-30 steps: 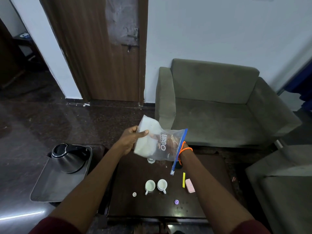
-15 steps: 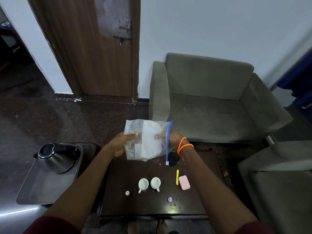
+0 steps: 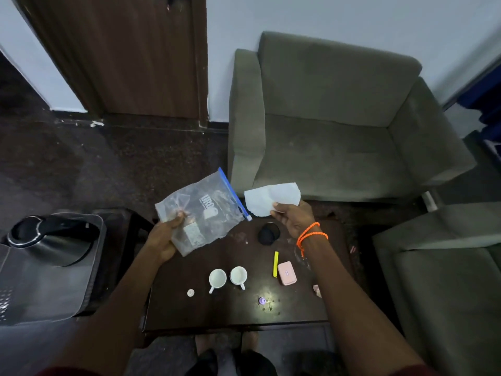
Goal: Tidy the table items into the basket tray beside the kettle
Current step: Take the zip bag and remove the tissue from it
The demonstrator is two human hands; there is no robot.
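Observation:
My left hand [image 3: 164, 237] grips a clear zip bag [image 3: 202, 213] with a blue seal strip, held above the far left of the dark table [image 3: 189, 310]. My right hand [image 3: 291, 219] pinches a white sheet of paper [image 3: 272, 198] beside the bag's mouth, fully outside it. On the table lie two white cups [image 3: 227, 277], a pink case [image 3: 286, 273], a yellow stick [image 3: 275, 264], a black round item [image 3: 268, 233], a small white cap [image 3: 190, 292] and a purple cap [image 3: 262, 300]. The grey basket tray [image 3: 54, 291] at left holds a steel kettle [image 3: 48, 242].
A grey sofa [image 3: 339, 131] stands behind the table and another seat [image 3: 444, 280] at right. A brown door [image 3: 130, 55] is at the back left. My feet show under the table's near edge. A small pink object [image 3: 317, 290] lies by my right forearm.
The white paper was inside the bag; my right hand has pulled it out to the right. The bag has swung so its blue seal points up and right. The camera tilted down.

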